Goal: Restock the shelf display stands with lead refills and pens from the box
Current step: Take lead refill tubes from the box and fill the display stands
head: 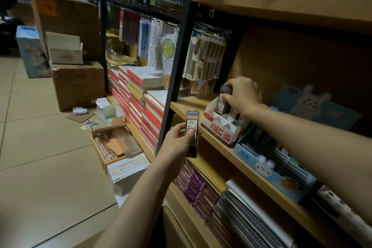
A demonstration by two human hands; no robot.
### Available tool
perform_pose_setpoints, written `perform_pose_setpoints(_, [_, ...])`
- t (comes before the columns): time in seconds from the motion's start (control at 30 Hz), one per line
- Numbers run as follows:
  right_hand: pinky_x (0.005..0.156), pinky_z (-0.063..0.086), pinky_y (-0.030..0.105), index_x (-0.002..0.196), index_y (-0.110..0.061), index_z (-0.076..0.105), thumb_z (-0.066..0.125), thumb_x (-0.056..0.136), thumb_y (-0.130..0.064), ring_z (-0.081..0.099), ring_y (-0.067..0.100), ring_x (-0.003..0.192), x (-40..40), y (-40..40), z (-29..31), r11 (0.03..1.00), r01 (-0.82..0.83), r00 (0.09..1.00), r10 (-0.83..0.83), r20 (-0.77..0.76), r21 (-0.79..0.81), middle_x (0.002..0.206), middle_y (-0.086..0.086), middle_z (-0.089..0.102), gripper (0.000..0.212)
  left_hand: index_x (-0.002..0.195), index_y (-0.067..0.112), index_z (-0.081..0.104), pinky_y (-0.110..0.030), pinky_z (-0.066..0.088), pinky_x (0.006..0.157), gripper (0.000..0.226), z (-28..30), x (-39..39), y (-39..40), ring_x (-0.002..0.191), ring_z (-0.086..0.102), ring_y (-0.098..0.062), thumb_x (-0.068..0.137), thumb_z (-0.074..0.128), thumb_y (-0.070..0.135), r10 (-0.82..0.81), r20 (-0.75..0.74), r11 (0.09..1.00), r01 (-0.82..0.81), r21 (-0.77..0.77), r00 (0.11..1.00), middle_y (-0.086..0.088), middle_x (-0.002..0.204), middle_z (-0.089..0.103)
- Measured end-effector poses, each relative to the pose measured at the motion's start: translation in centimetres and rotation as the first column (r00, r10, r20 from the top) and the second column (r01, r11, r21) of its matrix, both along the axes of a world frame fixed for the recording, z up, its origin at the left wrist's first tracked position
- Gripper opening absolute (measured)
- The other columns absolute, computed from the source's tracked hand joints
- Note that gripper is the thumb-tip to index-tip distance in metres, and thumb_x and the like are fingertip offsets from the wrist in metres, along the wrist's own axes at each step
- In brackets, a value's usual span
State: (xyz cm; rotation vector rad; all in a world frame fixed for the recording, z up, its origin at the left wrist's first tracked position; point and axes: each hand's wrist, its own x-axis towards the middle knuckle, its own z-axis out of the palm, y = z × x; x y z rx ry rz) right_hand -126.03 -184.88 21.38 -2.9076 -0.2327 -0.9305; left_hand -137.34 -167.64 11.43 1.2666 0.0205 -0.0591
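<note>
Lead refills are our concern, though we start with the wooden shelf (188, 109), whose front edge runs down to the right and carries the display stands. Near its left end, by the black upright, sits the white and red display stand (222, 127), stepped into compartments, several at the front unfilled; just beside it toward the right is a blue stand (267, 169) with a rabbit printed on it. On the floor below lies an open box (112, 145). Our hands are well apart. Our right hand (244, 94) pinches a refill case (223, 96) by its top, its lower end in a rear compartment. Our left hand (177, 139) grips a second case (192, 133) upright, in front of the shelf edge. We judge these cases light, stiff and smooth, so they may slip; holding them by the narrow sides near the cap seems best.
</note>
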Motion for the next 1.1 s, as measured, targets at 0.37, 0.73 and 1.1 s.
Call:
perform_pose_setpoints(0.37, [0.064,0.052,0.015,0.109,-0.021,0.066,0.063,0.090,-0.040,0.063,-0.004,0.076,-5.9,1.3,-0.9,0.863,-0.375,0.845,0.468,-0.258,0.338,0.092,-0.011,0.066,0.027,0.138,0.026,0.048,-0.042,0.048,0.101,0.042,0.6,-0.4,-2.5,0.118,0.055,-0.016,0.096,0.055,0.025,0.021,0.243,0.954,-0.092,0.285,0.970,0.000,0.130,0.058])
perform_pose_setpoints(0.73, [0.083,0.051,0.028,0.117,-0.018,0.067,0.073,0.085,-0.023,0.060,0.014,0.099,-3.0,-3.2,3.8,0.915,-0.177,0.984,0.178,0.031,0.363,0.112,0.001,0.068,0.033,0.146,0.041,0.029,-0.049,0.012,0.120,0.053,-1.0,0.9,-6.0,0.148,-0.003,-0.014,0.096,0.049,0.044,-0.217,0.433,0.658,-0.197,0.727,0.875,0.015,0.161,0.005])
perform_pose_setpoints(1.1, [0.088,0.045,0.032,0.125,-0.012,0.064,0.071,0.088,-0.026,0.060,0.025,0.109,0.5,-1.1,1.1,0.979,-0.184,0.982,0.180,0.059,0.090,0.119,0.010,0.065,0.040,0.149,0.044,0.020,-0.050,0.014,0.118,0.059,-1.4,2.9,-5.6,0.145,-0.006,-0.016,0.097,0.046,0.044,-0.403,0.490,0.410,-0.327,0.852,0.773,0.010,0.160,0.002])
